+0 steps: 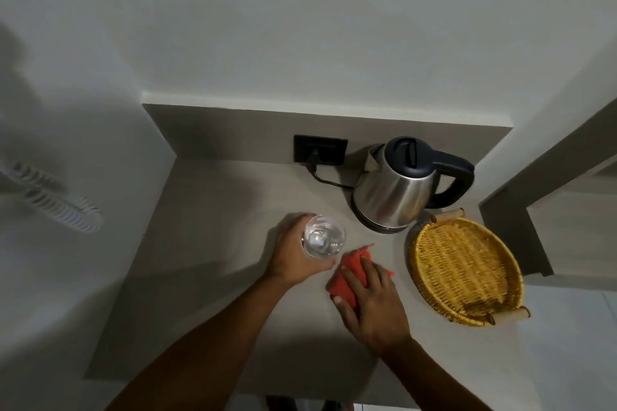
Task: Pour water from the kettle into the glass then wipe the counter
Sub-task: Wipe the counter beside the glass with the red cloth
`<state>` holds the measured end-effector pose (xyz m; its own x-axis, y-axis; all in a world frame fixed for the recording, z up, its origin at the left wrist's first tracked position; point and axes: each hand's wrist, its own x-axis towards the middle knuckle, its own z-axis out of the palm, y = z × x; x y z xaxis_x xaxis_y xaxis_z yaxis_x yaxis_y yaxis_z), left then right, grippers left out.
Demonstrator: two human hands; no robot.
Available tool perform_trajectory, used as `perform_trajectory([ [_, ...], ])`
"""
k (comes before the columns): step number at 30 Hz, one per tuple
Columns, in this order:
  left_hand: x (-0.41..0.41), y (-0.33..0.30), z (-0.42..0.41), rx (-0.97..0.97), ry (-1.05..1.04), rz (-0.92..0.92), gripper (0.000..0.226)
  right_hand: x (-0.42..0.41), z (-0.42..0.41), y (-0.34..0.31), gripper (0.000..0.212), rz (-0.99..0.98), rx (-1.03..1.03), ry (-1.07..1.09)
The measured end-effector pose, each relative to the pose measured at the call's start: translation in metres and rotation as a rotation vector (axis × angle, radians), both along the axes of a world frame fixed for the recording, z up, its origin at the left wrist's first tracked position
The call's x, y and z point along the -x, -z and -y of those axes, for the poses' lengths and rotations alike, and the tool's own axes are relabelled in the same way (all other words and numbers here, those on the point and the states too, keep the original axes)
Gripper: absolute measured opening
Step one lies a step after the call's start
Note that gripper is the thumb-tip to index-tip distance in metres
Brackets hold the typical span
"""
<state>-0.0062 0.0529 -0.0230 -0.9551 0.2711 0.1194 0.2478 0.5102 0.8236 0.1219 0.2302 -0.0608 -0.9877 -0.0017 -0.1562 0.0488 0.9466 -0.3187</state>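
Note:
A steel kettle (pixel 397 190) with a black lid and handle stands on its base at the back of the grey counter (pixel 207 243). A clear glass (pixel 324 239) with water in it is gripped from the left by my left hand (pixel 293 250). Whether the glass rests on the counter or is lifted I cannot tell. Just to its right, my right hand (pixel 370 304) presses flat on a red cloth (pixel 350 272) that lies on the counter.
A yellow wicker tray (pixel 467 272) with wooden handles lies at the right, close to the kettle. The kettle's cord runs to a black wall socket (pixel 320 149). A coiled white cord (pixel 56 202) hangs on the left wall. The counter's front edge is near my forearms.

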Motion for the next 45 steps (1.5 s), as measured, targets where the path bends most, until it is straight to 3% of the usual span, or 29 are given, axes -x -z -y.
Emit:
perform_trajectory([
  [6, 0.009, -0.023, 0.035, -0.072, -0.019, 0.001, 0.067, 0.044, 0.058, 0.005, 0.065, -0.068, 0.042, -0.227],
  [11, 0.018, -0.041, 0.064, 0.068, -0.012, -0.052, 0.071, 0.103, 0.047, -0.007, 0.066, -0.047, 0.009, -0.072],
  [15, 0.018, -0.042, 0.074, 0.075, -0.028, -0.038, 0.071, 0.066, 0.013, -0.005, 0.069, 0.006, -0.003, 0.013],
  [20, 0.013, -0.034, 0.072, 0.000, -0.066, -0.002, 0.078, 0.000, 0.034, 0.004, 0.060, 0.038, -0.029, -0.103],
  [25, 0.009, -0.030, 0.072, -0.010, -0.045, 0.017, 0.072, 0.050, 0.072, -0.004, 0.056, -0.107, 0.027, -0.213],
  [29, 0.006, -0.026, 0.075, 0.034, -0.051, 0.032, 0.077, 0.089, 0.067, -0.012, 0.061, -0.061, 0.033, -0.028],
  [34, -0.005, -0.015, 0.056, 0.000, -0.053, 0.145, 0.085, 0.063, 0.023, -0.006, 0.063, -0.053, 0.016, 0.266],
  [45, -0.010, -0.001, 0.013, -0.051, -0.063, 0.242, 0.086, 0.045, 0.005, -0.005, 0.061, -0.034, -0.020, 0.244],
])
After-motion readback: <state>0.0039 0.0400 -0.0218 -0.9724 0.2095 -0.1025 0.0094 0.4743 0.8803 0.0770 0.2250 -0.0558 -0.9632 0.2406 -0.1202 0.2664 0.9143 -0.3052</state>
